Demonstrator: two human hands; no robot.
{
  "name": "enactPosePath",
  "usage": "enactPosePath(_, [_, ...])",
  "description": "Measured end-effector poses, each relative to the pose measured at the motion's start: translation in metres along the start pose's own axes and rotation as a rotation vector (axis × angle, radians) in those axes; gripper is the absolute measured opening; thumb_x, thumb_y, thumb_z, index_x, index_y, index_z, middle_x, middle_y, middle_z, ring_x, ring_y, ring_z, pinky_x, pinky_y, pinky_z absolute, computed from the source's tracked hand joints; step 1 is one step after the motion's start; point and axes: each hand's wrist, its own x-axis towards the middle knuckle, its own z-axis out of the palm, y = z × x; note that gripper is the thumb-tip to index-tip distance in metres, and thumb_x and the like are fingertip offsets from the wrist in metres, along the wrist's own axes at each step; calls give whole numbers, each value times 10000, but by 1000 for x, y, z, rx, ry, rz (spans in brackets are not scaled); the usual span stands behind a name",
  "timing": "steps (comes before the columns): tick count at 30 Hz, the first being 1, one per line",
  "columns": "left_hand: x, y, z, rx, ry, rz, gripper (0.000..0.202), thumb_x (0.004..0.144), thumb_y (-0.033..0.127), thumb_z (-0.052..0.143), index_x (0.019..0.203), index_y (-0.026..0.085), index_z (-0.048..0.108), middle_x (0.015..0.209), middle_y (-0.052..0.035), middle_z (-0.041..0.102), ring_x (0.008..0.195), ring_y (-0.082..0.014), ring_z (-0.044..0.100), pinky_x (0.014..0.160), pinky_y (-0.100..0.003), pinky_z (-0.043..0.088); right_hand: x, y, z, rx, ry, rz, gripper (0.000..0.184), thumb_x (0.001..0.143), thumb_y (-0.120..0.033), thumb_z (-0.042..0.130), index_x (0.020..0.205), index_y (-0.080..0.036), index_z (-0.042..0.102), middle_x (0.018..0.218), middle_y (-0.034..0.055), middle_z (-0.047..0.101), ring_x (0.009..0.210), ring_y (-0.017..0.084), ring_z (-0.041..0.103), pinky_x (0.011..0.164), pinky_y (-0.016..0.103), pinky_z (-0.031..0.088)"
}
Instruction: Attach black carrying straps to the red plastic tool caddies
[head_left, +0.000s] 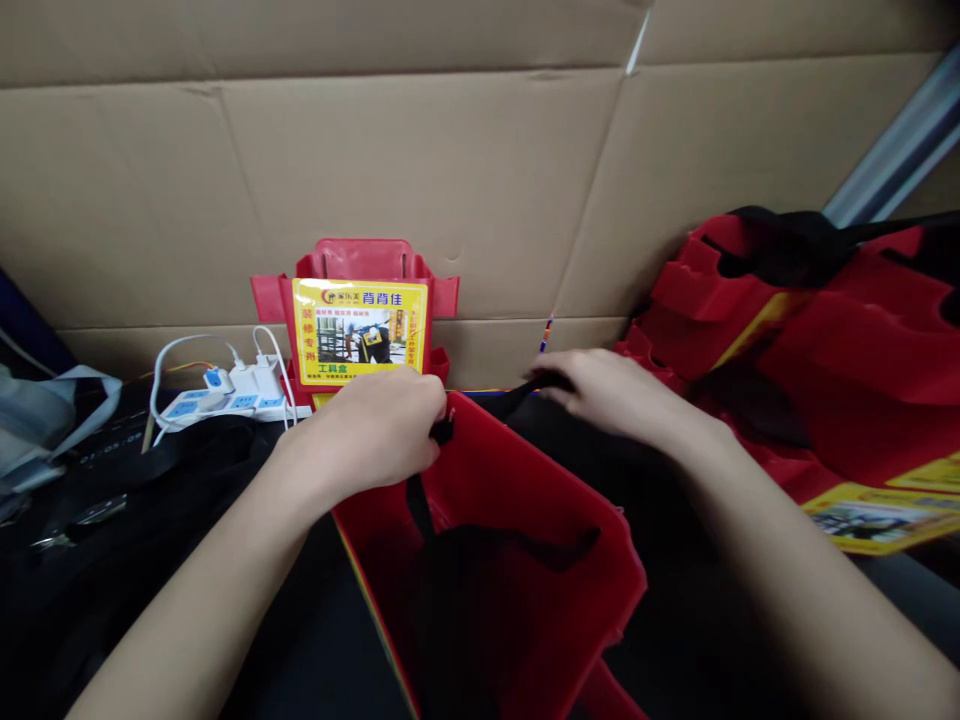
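Note:
A red plastic tool box (pixel 517 520) lies open in front of me on a dark surface, with a black strap (pixel 480 545) draped inside it. My left hand (pixel 382 425) is closed at the box's near-left rim, pinching one end of the strap. At the far rim my right hand (pixel 607 392) is closed on the strap's other end (pixel 525 392).
Another red tool box with a yellow label (pixel 361 320) stands against the cardboard wall (pixel 480 170). A stack of red boxes with black straps (pixel 817 340) lies at the right. A white power strip with chargers (pixel 232 395) sits at the left, black straps (pixel 150 460) beside it.

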Motion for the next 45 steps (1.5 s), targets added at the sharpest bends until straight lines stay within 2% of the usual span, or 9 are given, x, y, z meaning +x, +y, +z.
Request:
enactPosePath(2, [1,2,0,-9,14,-13,97,693,177,474,607,178,518,592,-21,542,527,-144,477,464,-269,263,-2,-24,0,221,-9,-293,420,793,-272,556,1211,-240,534,1178,39,609,1032,191,578,834,298,441])
enactPosePath(5, [0,3,-1,-19,13,-35,103,704,180,472,630,175,544,621,-37,569,543,-158,510,476,-277,281,-1,-47,3,336,-6,-496,267,850,-261,501,1097,-254,603,1060,4,665,963,158,606,947,324,365])
enactPosePath(12, [-10,2,-6,77,-59,-45,123,721,147,494,690,167,611,677,-75,620,620,-217,589,487,-280,316,4,6,2,-83,105,40,213,841,-338,502,904,-252,686,832,32,708,732,210,639,599,295,424])
enactPosePath(20, [-9,3,-6,110,25,-64,119,729,212,494,704,179,605,688,-61,622,647,-224,595,492,-281,312,-1,-44,5,399,45,-452,348,858,-284,512,1204,-243,535,1208,16,596,1070,167,560,912,298,414])
enactPosePath(24, [-7,0,-5,80,38,-63,96,726,231,512,673,189,579,676,-43,600,609,-200,563,480,-279,285,-1,-52,12,389,9,-398,225,879,-244,466,1038,-212,622,1029,45,663,941,187,605,835,324,439])
enactPosePath(29, [0,-1,-3,40,44,-85,87,716,236,511,710,197,589,700,-44,595,620,-199,546,511,-287,294,-2,-56,11,508,92,-467,438,851,-282,528,1277,-222,445,1309,58,503,1164,179,483,956,334,379])
enactPosePath(32, [2,0,-2,18,43,-85,74,708,230,512,700,202,580,705,-35,597,629,-192,541,520,-283,294,-1,-57,10,462,68,-530,219,892,-249,446,1036,-210,608,1044,38,651,950,165,579,897,332,398])
enactPosePath(37, [-3,-2,-5,-72,2,-89,35,665,187,516,633,198,527,636,4,551,538,-136,469,494,-269,272,5,-30,7,243,174,-380,174,864,-276,472,877,-185,620,857,51,676,810,183,600,767,305,420])
enactPosePath(45, [1,0,0,-200,70,-58,23,662,187,493,677,187,511,661,-1,550,580,-135,496,536,-261,332,3,-12,1,-47,117,-167,152,835,-283,486,815,-208,616,846,43,681,777,197,611,676,291,416])
